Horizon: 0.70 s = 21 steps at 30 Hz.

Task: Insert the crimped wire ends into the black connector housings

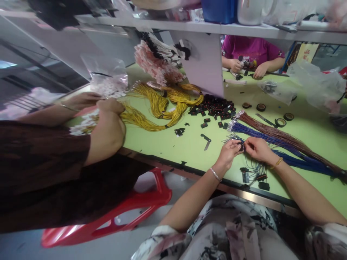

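My left hand [229,151] and my right hand [257,148] meet over the green table [168,144] near its front edge. Between their fingertips they pinch a small black connector [241,146] with thin blue wires trailing from it. A bundle of blue wires [271,139] and a bundle of brown wires [284,139] lie just behind my hands, running off to the right. Finished black connectors with wires [253,176] lie below my hands at the table edge.
A pile of loose black connectors [214,108] sits mid-table, yellow wire bundles [162,104] to its left. A co-worker at left grips yellow wires [108,122] above a red plastic stool [130,213]. Another person in magenta [252,54] works across the table. Tape rolls [280,122] lie at right.
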Each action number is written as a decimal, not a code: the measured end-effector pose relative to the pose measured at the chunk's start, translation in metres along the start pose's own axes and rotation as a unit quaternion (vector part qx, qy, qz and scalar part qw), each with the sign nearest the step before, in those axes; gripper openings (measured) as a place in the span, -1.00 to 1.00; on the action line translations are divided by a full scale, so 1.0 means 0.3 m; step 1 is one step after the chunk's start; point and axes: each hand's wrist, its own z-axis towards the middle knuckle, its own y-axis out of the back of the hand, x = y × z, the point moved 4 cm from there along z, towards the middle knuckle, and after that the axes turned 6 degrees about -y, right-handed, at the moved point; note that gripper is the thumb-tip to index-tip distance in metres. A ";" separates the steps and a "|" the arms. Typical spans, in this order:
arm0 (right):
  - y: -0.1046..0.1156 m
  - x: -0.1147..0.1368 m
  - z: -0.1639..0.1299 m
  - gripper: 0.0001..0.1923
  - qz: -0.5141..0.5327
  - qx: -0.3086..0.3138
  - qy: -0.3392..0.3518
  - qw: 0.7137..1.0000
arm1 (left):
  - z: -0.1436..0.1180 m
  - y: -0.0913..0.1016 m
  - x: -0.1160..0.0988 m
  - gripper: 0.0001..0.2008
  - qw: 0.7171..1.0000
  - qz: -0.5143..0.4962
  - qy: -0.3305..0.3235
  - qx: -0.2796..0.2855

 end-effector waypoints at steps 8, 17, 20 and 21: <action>0.030 -0.023 0.011 -0.83 0.021 0.036 -0.024 0.999 | -0.035 -0.035 -0.012 -0.74 0.993 0.097 -0.066 0.008; 0.020 -0.044 0.043 -0.54 -0.136 0.068 -0.058 0.987 | -0.368 -0.311 0.086 -0.74 0.656 0.529 -0.345 0.413; -0.026 -0.023 0.047 -0.63 -0.146 0.078 -0.024 0.986 | -0.416 -0.364 0.139 -0.73 0.555 0.563 -0.370 0.487; -0.036 -0.017 0.047 -0.63 -0.126 0.079 -0.004 0.989 | -0.423 -0.370 0.142 -0.73 0.545 0.559 -0.383 0.494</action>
